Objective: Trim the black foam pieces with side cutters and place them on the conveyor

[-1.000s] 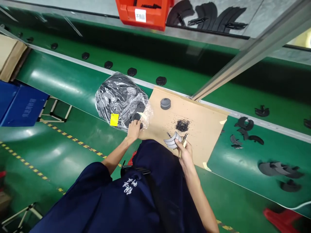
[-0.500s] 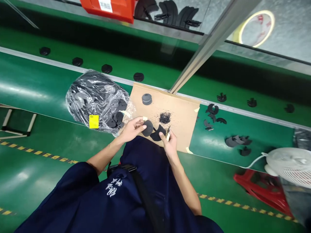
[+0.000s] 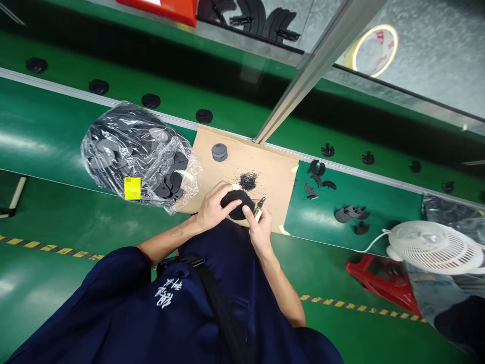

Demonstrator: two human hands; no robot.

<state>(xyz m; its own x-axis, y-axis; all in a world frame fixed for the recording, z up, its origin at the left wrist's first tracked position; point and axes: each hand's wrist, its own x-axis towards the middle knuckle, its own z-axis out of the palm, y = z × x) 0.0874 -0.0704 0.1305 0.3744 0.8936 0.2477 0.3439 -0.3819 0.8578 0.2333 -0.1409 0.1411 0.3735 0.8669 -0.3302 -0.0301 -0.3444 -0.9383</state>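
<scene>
My left hand is closed on a round black plastic part, its thumb across the face. My right hand grips the same part's right edge with its thumb. In the right palm also sits a small cutter-like tool with a cream handle and dark tip; its exact kind is unclear. A tan cardboard sheet lies under the work. On it are a heap of small black scraps beyond the hands and a short stack of dark discs further back.
A clear plastic bag of dark parts lies left of the cardboard. Loose curved pieces lie on the right. Behind, round parts sit on a green belt beside a metal post. A white fan stands at right.
The disc in my left hand and the curved black piece in my right have come together into one round shape. My hands are closer. The view has shifted slightly; the belt parts moved left.
</scene>
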